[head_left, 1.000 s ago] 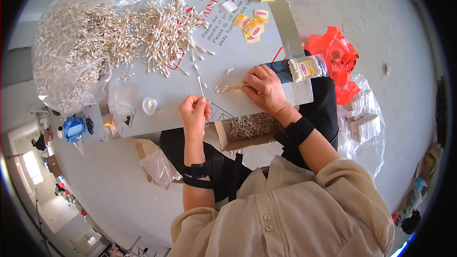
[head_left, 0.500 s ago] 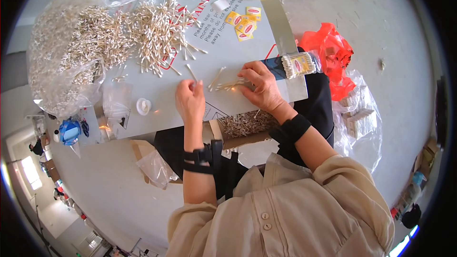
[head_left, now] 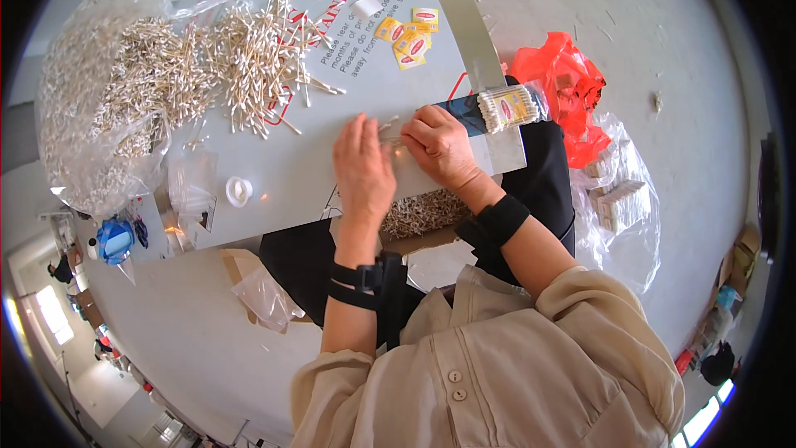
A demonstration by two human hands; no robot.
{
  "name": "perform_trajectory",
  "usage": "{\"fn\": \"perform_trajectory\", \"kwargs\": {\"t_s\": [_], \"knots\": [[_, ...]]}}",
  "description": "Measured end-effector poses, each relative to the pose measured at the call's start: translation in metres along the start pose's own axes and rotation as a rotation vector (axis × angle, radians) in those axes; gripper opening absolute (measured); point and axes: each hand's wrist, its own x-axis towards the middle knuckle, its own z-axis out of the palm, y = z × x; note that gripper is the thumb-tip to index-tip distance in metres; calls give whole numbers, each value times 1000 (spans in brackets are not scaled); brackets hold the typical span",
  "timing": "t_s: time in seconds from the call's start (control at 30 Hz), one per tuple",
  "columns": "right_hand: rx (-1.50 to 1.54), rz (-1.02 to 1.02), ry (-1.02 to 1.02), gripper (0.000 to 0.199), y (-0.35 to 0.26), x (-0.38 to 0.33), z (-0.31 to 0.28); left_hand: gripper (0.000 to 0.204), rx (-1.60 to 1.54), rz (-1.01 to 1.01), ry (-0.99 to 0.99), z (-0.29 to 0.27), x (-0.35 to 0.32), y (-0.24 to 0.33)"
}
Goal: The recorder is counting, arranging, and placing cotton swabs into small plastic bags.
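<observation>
My left hand [head_left: 363,168] hovers over the near part of the metal-sheet tabletop [head_left: 307,158], its fingers close together and slightly blurred. What its fingertips hold is hidden. Just right of it, my right hand [head_left: 439,145] is closed, thumb and fingers pinched on a few cotton swabs. Some of these cotton swabs [head_left: 390,126] show in the narrow gap between both hands. A large loose pile of cotton swabs [head_left: 253,66] spreads beyond my left hand. It spills from a big clear plastic bag [head_left: 70,108]. Beside my right hand lies a filled pack of cotton swabs [head_left: 507,109].
Yellow printed cards [head_left: 410,40] and a white cap [head_left: 367,7] lie on the far tabletop. A small white round container [head_left: 239,192] sits at left. Below the table edge is a box of swabs [head_left: 427,214]. Red [head_left: 564,91] and clear bags [head_left: 613,199] are at right.
My left hand has moved right, close to my right hand, and the swab it pinched no longer shows. My right hand has curled its fingers in more tightly. The whole view has shifted slightly.
</observation>
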Motion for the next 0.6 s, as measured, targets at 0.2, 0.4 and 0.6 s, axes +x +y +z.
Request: {"fn": "perform_trajectory", "kwargs": {"t_s": [0.2, 0.4, 0.6], "knots": [[-2, 88, 2, 17, 4, 7, 2, 69, 255, -31, -193, 10, -11, 15], [282, 152, 52, 37, 2, 5, -10, 65, 279, -11, -82, 13, 2, 8], [225, 89, -149, 60, -4, -12, -35, 40, 40, 8, 123, 7, 18, -20]]}}
